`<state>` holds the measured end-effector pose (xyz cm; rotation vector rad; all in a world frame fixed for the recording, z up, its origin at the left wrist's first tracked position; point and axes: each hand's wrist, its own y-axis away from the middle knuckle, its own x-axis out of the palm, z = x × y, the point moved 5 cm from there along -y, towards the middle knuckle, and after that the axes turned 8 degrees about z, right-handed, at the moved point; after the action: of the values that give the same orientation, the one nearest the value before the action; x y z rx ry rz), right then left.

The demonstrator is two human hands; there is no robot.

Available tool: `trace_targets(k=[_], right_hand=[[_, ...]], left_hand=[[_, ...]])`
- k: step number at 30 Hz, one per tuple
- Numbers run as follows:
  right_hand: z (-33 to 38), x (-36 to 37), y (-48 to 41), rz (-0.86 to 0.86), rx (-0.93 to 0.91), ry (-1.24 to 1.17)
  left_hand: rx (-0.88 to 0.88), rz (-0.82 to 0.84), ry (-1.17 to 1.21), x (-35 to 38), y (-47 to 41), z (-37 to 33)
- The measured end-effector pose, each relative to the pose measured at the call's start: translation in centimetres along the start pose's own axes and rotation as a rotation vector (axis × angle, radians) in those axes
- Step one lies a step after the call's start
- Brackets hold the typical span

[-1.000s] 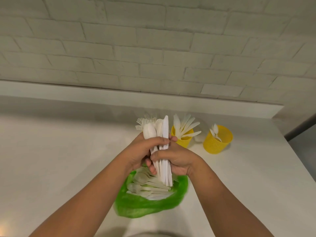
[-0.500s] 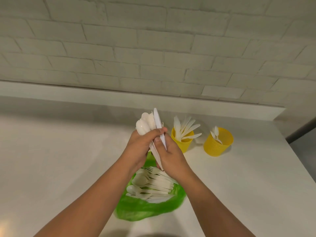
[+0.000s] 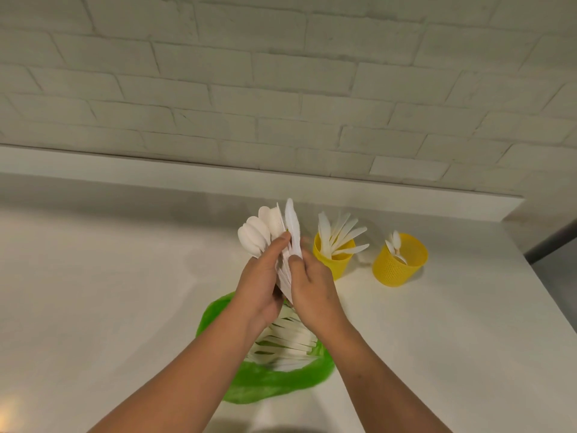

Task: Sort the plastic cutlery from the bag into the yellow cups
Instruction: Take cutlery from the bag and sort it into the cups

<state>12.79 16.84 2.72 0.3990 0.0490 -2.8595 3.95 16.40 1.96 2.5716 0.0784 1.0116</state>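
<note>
My left hand (image 3: 260,285) grips a bundle of white plastic cutlery (image 3: 265,232), spoons fanned at the top left. My right hand (image 3: 312,285) pinches a white knife (image 3: 293,226) at the right side of that bundle, its tip pointing up. Below both hands lies a green plastic bag (image 3: 274,382) with several more white pieces (image 3: 287,342) in it. Behind my right hand a yellow cup (image 3: 338,260) holds several knives. Farther right a second yellow cup (image 3: 396,267) holds a few spoons.
Everything rests on a white counter (image 3: 109,292) against a white brick wall (image 3: 281,89) with a low ledge. The counter's right edge (image 3: 549,310) runs diagonally near the second cup.
The bundle has tilted left and the spoons have fanned out. My right hand has shifted from gripping the whole bundle to pinching a single knife at its right side.
</note>
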Motion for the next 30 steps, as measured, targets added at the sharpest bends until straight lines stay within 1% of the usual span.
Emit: trace_targets(k=[5,11,16,20,27,30], right_hand=[[-0.4,-0.3,0.2,-0.129,-0.060,0.090],[-0.5,-0.5,0.1,-0.179,-0.093,0.129],[-0.2,-0.5,0.7,-0.254,-0.102,0.043],[-0.2,-0.5,1.1,-0.291,-0.110,0.022],[0.0,-1.9,1.4,-0.357,-0.095,-0.026],[0.2,-3.5,1.5,-0.383,-0.116,-0.045]], left_hand=[[0.052,-0.015,-0.011,0.4,0.3,-0.2],[0.083,0.005,-0.033,0.7,0.4,-0.4],[0.125,-0.016,-0.082,1.0,0.6,-0.6],[0.151,-0.029,-0.113,1.4,0.8,-0.7],[0.162,-0.028,-0.055,1.8,0.7,-0.1],[0.177,-0.029,-0.037,1.6,0.6,0.1]])
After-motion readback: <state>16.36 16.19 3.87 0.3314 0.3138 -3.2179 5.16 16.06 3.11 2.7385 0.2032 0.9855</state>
